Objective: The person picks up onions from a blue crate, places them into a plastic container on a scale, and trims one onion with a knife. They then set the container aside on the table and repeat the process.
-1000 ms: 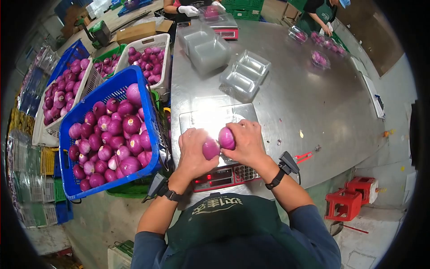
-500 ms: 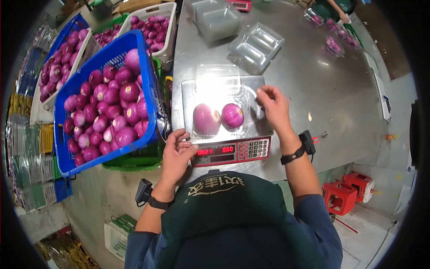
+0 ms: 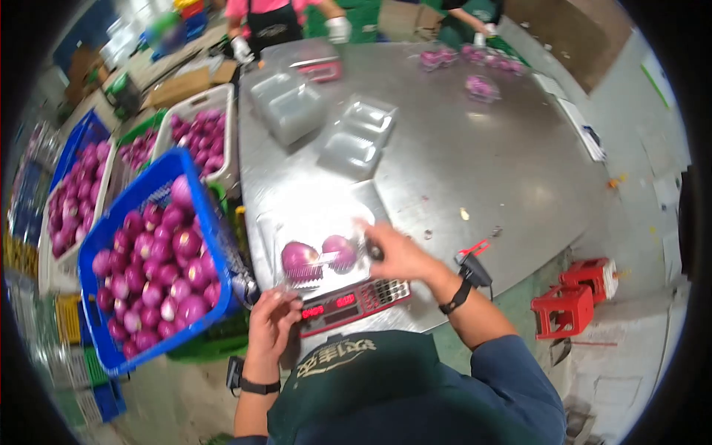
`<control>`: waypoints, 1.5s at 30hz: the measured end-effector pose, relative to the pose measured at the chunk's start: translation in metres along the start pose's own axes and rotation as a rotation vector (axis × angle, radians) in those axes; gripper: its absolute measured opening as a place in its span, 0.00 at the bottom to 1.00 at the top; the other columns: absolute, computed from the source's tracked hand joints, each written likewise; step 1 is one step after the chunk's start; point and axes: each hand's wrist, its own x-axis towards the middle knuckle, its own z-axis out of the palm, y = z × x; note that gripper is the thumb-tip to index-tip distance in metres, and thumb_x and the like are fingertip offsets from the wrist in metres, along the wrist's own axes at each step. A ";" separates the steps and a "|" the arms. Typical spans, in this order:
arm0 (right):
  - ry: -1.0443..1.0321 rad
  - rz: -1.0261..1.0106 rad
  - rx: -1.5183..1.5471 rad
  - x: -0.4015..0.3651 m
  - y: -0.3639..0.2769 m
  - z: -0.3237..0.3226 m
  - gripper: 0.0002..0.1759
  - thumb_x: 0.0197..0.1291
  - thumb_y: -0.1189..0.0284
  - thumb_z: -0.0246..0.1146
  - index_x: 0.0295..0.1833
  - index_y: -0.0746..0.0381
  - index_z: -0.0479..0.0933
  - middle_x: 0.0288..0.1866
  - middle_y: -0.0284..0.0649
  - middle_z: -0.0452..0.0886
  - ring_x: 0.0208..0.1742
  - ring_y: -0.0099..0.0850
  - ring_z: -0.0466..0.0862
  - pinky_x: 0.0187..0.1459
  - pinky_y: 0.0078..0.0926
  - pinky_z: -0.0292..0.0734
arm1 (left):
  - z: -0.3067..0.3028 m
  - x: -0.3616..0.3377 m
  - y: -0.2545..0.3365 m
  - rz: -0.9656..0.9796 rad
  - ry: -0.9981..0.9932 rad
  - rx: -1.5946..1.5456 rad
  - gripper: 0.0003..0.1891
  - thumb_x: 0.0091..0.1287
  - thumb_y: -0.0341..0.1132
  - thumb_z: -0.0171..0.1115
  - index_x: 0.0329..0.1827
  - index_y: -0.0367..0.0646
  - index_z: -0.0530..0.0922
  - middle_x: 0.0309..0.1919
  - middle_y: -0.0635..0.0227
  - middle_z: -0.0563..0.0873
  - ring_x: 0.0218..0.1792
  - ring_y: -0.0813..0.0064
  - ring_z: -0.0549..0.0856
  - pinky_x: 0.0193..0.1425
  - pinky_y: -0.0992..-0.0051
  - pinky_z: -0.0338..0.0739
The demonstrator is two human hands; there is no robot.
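Note:
A clear plastic clamshell box (image 3: 320,273) with two purple onions (image 3: 300,259) lies on the metal pan of a red digital scale (image 3: 354,305). My left hand (image 3: 271,326) is at the front left corner of the box, its fingers bent and somewhat apart. My right hand (image 3: 404,256) is at the right side of the box, fingers drawn together and blurred. A small dark piece (image 3: 374,250) shows at its fingertips; what it is I cannot tell. Glare washes out the rear of the scale pan.
Left of the table, a blue crate (image 3: 104,348) of purple onions stands beside white crates (image 3: 231,122) of onions. Stacked clear boxes (image 3: 289,107) and more empty boxes (image 3: 357,137) lie behind the scale. Packed onions (image 3: 482,89) sit at the far right, near co-workers (image 3: 273,26).
My view has tilted up and co-workers show at the far edge. My right hand has moved closer to the box's right side, and my left hand's fingers have bent more.

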 end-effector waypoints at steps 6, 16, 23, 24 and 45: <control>-0.034 0.636 0.756 -0.031 -0.037 0.013 0.47 0.63 0.81 0.64 0.86 0.64 0.54 0.31 0.38 0.82 0.27 0.26 0.82 0.31 0.24 0.78 | -0.004 0.030 -0.012 0.015 0.042 0.239 0.08 0.67 0.21 0.64 0.37 0.43 0.73 0.32 0.61 0.83 0.30 0.67 0.86 0.26 0.76 0.74; 0.016 0.744 1.009 -0.079 0.040 -0.010 0.27 0.67 0.74 0.67 0.69 0.64 0.69 0.36 0.40 0.84 0.30 0.27 0.84 0.29 0.24 0.80 | 0.050 0.056 -0.044 0.048 -0.071 0.364 0.25 0.63 0.17 0.66 0.64 0.31 0.72 0.30 0.58 0.87 0.24 0.71 0.83 0.24 0.77 0.75; 0.197 0.837 1.074 -0.081 0.059 -0.048 0.42 0.70 0.53 0.68 0.81 0.58 0.58 0.50 0.39 0.84 0.37 0.23 0.84 0.27 0.21 0.81 | 0.116 0.082 -0.079 -0.038 -0.163 0.528 0.28 0.65 0.21 0.69 0.68 0.31 0.70 0.29 0.61 0.87 0.23 0.75 0.82 0.25 0.78 0.75; 0.257 0.881 1.112 -0.080 0.066 -0.048 0.42 0.70 0.53 0.67 0.80 0.58 0.58 0.50 0.39 0.84 0.37 0.24 0.85 0.26 0.20 0.81 | 0.129 0.083 -0.085 -0.035 -0.149 0.567 0.29 0.66 0.21 0.68 0.69 0.28 0.70 0.29 0.62 0.87 0.22 0.78 0.81 0.25 0.79 0.74; 0.635 0.634 0.293 0.100 0.297 -0.179 0.23 0.63 0.65 0.72 0.59 0.66 0.84 0.56 0.49 0.89 0.54 0.37 0.88 0.58 0.33 0.81 | 0.083 0.015 0.001 0.345 0.206 0.604 0.14 0.69 0.29 0.71 0.55 0.36 0.82 0.35 0.66 0.88 0.28 0.82 0.81 0.37 0.78 0.81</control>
